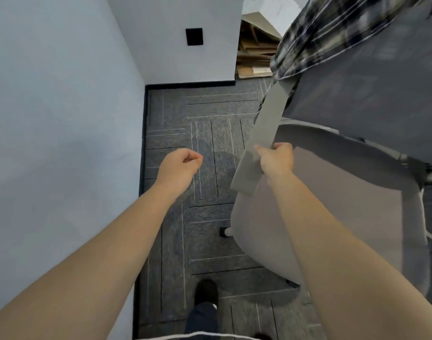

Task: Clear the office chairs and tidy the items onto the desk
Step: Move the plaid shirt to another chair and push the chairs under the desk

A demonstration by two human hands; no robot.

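Right hand (276, 158) at 3 o'clock, fingers clamped on flat grey foam strip (264, 133), held over pale grey office chair seat (332, 192). Left hand (183, 165) at centre, fingers curled together, holding nothing. Plaid cloth (320, 30) draped at 1 o'clock on chair back.

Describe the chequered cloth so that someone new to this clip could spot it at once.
Start from the grey office chair on the right, whose armrest the right hand grips. Follow its dark backrest up to the top edge, where the plaid garment hangs draped over it. It is the only patterned fabric there, dark and pale checks beside plain grey upholstery and brown cardboard.
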